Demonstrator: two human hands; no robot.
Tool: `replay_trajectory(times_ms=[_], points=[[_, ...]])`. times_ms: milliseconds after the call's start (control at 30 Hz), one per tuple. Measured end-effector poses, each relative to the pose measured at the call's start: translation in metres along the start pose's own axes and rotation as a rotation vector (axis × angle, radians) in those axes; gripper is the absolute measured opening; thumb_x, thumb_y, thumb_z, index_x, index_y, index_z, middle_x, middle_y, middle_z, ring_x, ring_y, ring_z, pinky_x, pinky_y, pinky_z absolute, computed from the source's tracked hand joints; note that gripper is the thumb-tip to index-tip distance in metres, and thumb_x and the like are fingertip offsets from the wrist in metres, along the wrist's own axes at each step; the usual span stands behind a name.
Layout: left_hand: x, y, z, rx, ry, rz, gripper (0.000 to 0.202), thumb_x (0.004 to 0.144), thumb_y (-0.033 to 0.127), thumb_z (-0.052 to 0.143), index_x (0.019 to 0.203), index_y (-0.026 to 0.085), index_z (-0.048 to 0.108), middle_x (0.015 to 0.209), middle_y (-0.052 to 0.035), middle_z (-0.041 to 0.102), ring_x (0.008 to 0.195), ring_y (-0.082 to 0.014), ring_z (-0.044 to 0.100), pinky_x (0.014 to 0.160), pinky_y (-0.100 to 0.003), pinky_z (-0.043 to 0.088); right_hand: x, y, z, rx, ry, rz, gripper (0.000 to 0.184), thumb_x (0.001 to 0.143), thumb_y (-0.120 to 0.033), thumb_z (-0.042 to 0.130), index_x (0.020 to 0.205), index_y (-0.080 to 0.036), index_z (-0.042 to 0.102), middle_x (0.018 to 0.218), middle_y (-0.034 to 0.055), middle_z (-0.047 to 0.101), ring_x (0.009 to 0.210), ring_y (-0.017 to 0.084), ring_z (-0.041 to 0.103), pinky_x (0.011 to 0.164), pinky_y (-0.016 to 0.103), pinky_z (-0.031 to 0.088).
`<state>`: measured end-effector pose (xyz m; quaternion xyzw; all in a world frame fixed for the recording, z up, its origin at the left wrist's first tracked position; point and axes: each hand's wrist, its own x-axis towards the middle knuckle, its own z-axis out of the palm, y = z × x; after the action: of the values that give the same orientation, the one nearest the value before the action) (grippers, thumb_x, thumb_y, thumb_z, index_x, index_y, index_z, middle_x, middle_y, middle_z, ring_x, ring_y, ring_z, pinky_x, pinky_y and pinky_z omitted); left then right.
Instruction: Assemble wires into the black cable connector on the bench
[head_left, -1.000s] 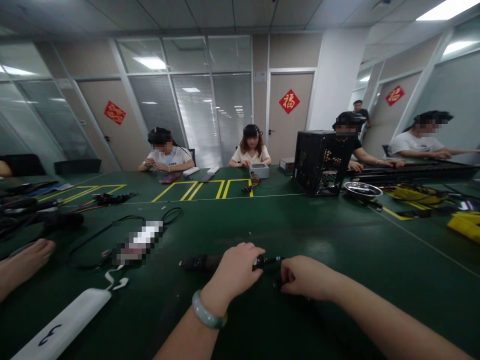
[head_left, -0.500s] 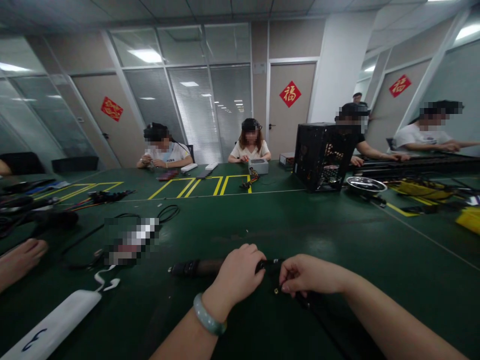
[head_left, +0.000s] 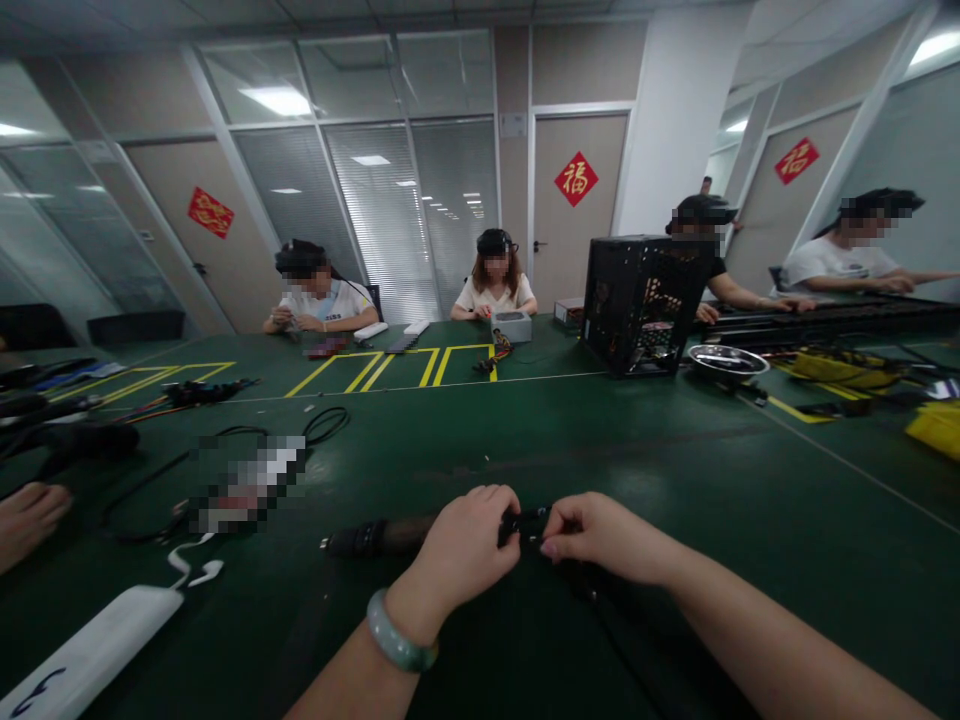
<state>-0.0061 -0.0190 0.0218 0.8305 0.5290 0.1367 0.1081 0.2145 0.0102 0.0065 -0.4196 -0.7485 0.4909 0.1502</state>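
The green surface (head_left: 675, 480) is wide and dark, so a small black piece dropped on it could be hard to find. The tool (head_left: 375, 537) lies low over it, near the person. The left hand (head_left: 469, 548) has its grip closed round the tool. The right hand (head_left: 604, 538) pinches the tip (head_left: 527, 522), which could slip or twist free under the crowded fingers.

Bare green table surface (head_left: 675, 470) is left open beyond and right of the right hand (head_left: 600, 535). Leftward, passage is barred by the dark rod-shaped tool (head_left: 382, 535) in the left hand (head_left: 465, 545), looped black cables (head_left: 225, 445), a white oblong device (head_left: 90, 650) and another person's hand (head_left: 26, 515).
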Motion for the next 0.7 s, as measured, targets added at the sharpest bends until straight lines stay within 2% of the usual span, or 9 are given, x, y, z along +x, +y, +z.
replay_trajectory(times_ms=[100,267,467,700], points=[[0.001,-0.002,0.003,-0.018,0.016,0.016,0.018,0.082,0.024,0.059,0.100,0.026,0.056,0.098,0.0003,0.060,0.091,-0.0200,0.057,0.080,-0.033,0.044,0.005,0.000,0.010,-0.101,0.152,0.025,0.014,0.081,-0.034,0.069,0.083,-0.020,0.069,0.082,-0.0015,0.070,0.075,0.015,0.063,0.063,0.021,0.044],[0.001,-0.002,0.005,-0.004,0.017,0.041,0.023,0.077,0.017,0.057,0.098,0.026,0.055,0.097,0.0003,0.059,0.090,-0.0198,0.056,0.079,-0.031,0.043,0.008,-0.005,0.018,-0.261,0.291,0.008,0.013,0.083,-0.035,0.066,0.081,-0.023,0.070,0.078,-0.0028,0.069,0.070,0.014,0.061,0.059,0.022,0.039],[0.001,0.004,0.001,0.005,0.007,0.008,0.019,0.077,0.016,0.053,0.094,0.024,0.055,0.094,-0.0008,0.060,0.087,-0.0200,0.057,0.074,-0.031,0.043,0.010,-0.005,0.019,-0.255,0.271,0.025,0.014,0.084,-0.035,0.067,0.083,-0.022,0.070,0.081,-0.0024,0.070,0.070,0.014,0.063,0.059,0.021,0.040],[0.002,-0.001,0.006,-0.029,0.017,0.024,0.015,0.081,0.019,0.055,0.094,0.025,0.056,0.094,0.0011,0.061,0.087,-0.0192,0.057,0.076,-0.031,0.042,0.008,-0.008,0.019,-0.325,0.283,-0.004,0.011,0.084,-0.033,0.066,0.083,-0.023,0.069,0.083,-0.0022,0.070,0.075,0.015,0.063,0.062,0.022,0.042]])
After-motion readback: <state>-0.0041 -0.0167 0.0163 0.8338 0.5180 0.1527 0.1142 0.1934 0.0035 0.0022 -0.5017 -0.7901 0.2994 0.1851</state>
